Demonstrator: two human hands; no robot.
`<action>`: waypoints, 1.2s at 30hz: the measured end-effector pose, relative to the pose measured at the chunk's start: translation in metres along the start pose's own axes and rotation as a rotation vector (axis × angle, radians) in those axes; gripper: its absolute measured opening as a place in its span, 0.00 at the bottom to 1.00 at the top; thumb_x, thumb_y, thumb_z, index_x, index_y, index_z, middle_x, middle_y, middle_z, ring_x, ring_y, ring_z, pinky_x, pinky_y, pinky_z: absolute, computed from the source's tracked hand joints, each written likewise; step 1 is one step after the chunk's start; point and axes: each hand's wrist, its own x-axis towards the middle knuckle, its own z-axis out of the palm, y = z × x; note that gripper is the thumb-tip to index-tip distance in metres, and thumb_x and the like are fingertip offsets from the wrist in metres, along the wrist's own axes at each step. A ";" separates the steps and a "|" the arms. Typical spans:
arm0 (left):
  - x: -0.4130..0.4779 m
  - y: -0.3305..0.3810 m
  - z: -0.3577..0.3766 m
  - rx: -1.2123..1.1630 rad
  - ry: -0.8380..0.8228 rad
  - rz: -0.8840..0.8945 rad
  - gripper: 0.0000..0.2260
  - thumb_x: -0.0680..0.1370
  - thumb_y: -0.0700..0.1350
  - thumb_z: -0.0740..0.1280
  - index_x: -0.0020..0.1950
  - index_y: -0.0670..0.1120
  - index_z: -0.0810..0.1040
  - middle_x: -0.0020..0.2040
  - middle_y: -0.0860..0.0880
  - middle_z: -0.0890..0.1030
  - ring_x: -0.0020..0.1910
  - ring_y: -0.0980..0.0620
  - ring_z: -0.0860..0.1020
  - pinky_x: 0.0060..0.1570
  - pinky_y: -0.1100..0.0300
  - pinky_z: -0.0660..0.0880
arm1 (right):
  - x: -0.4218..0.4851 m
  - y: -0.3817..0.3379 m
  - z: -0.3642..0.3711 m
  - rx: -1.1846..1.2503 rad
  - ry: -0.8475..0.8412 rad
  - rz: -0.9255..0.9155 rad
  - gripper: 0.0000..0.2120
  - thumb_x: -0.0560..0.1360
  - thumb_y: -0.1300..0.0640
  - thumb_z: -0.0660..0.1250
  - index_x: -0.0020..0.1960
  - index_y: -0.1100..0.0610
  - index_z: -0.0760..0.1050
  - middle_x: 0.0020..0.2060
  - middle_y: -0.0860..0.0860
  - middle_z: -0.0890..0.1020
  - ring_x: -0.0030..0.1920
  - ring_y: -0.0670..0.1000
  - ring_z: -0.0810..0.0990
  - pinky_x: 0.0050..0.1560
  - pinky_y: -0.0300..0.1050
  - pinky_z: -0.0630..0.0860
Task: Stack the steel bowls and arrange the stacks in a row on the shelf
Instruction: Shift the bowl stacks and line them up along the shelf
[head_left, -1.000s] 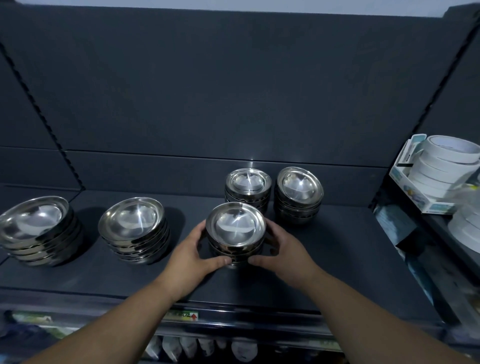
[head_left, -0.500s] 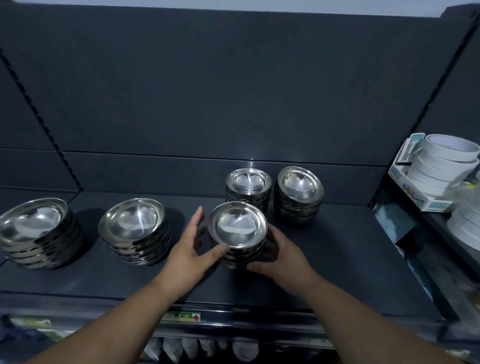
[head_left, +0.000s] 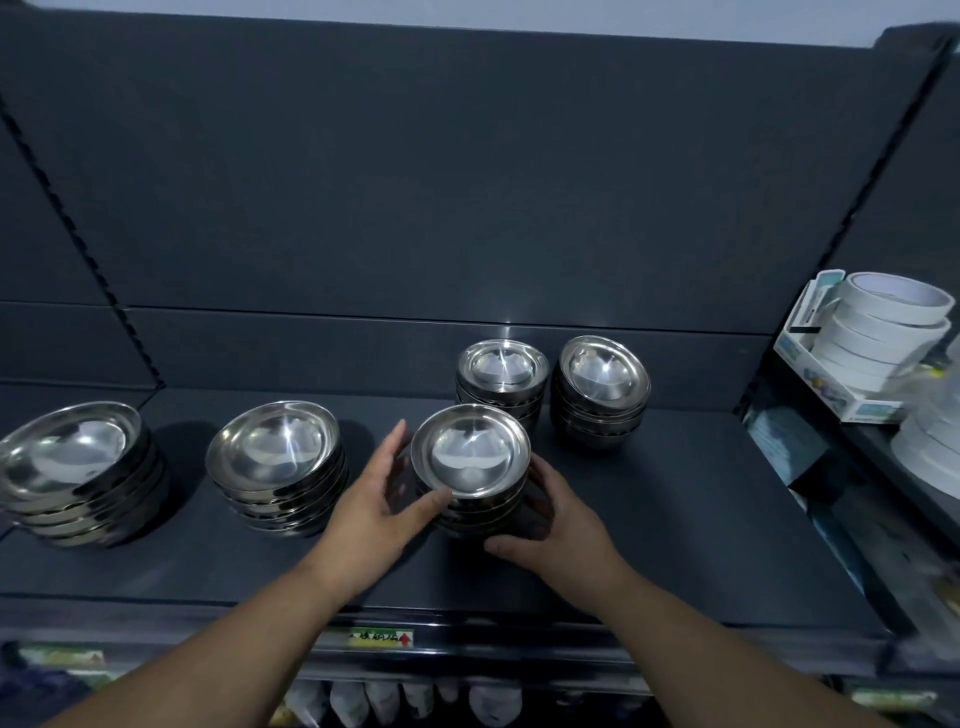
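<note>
Going by the head cam alone here. Working on the near small stack (head_left: 470, 457), sitting it mid-shelf on the shelf (head_left: 675, 519), just in front of the far-left small stack (head_left: 503, 364) and near-left of the far-right small stack (head_left: 602, 379). Wrapping the right hand (head_left: 556, 530) round its right side, curling the fingers and tucking the thumb low at the base, so properly holding it. Only bracing with the left hand (head_left: 374, 499): laying fairly straight fingers along the left side and touching the thumb just under the top rim, so loose and wide, not clamped. Guessing at a nudge left next, lining it up with the big-bowl stack (head_left: 275, 447) and the leftmost big stack (head_left: 67, 452). Sliding flat along the shelf rather than lifting, pushing low at the base and not the rim, and moving both hands together to avoid shearing the bowls. Possibly seeing a slight tilt on top, hard to tell. Ignoring the tape rolls (head_left: 883, 322) off right.
</note>
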 end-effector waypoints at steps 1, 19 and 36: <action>0.000 -0.001 -0.001 0.029 0.002 -0.004 0.51 0.64 0.60 0.77 0.78 0.53 0.53 0.68 0.65 0.69 0.67 0.67 0.69 0.70 0.60 0.66 | 0.000 -0.004 -0.001 -0.005 0.022 -0.011 0.47 0.62 0.53 0.81 0.74 0.43 0.60 0.63 0.34 0.74 0.64 0.33 0.73 0.67 0.37 0.70; 0.002 0.013 -0.008 0.243 0.015 0.000 0.53 0.64 0.52 0.80 0.79 0.52 0.49 0.73 0.58 0.64 0.71 0.59 0.64 0.69 0.62 0.61 | 0.004 -0.035 0.010 -0.029 0.210 0.018 0.28 0.78 0.46 0.62 0.76 0.49 0.60 0.69 0.44 0.73 0.66 0.39 0.71 0.69 0.37 0.65; 0.055 0.049 0.149 0.394 -0.131 0.032 0.27 0.76 0.57 0.66 0.73 0.51 0.66 0.71 0.51 0.72 0.68 0.56 0.71 0.68 0.59 0.67 | 0.029 -0.007 -0.135 -0.071 0.482 0.273 0.23 0.77 0.45 0.65 0.68 0.55 0.73 0.62 0.51 0.78 0.59 0.48 0.75 0.59 0.41 0.69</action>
